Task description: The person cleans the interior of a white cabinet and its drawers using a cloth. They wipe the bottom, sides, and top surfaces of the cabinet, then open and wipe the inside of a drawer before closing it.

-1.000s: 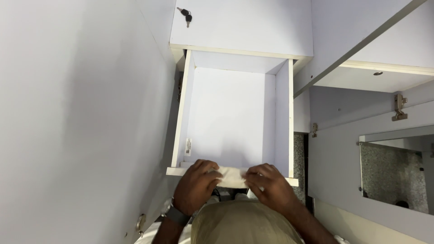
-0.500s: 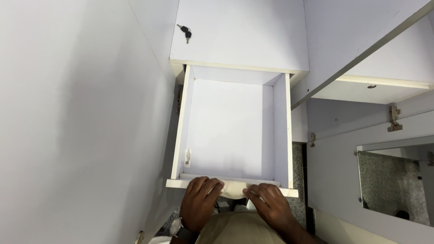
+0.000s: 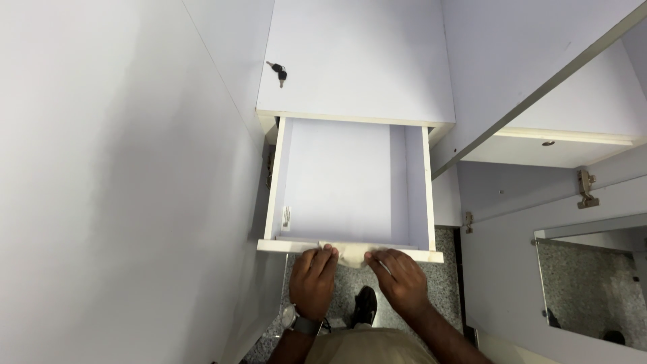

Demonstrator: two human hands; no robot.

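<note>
While both sets of fingertips press down on a pale cloth (image 3: 345, 253), that cloth lies bunched on the front edge of the open drawer (image 3: 340, 182), about midway along that edge. Fingers of the left hand (image 3: 313, 282) are curled over the cloth's left end, close together, pinning it against the drawer front; those of the right hand (image 3: 401, 282) bend over its right end, likewise closed onto the fabric. A watch (image 3: 300, 322) sits on the left wrist, below the drawer front. Under the drawer front, between the two forearms, a dark shoe (image 3: 364, 305) stands on speckled grey floor (image 3: 445, 269). Inside, the drawer shows a bare white bottom and a small label on its left wall. Behind the drawer, the white cabinet top (image 3: 364, 61) carries a key (image 3: 278, 71) near its left corner. Left of the drawer rises a plain white wall (image 3: 114, 182); right of it a mirror (image 3: 593, 276) leans in a white panel, with a hinge (image 3: 585, 189) above it
</note>
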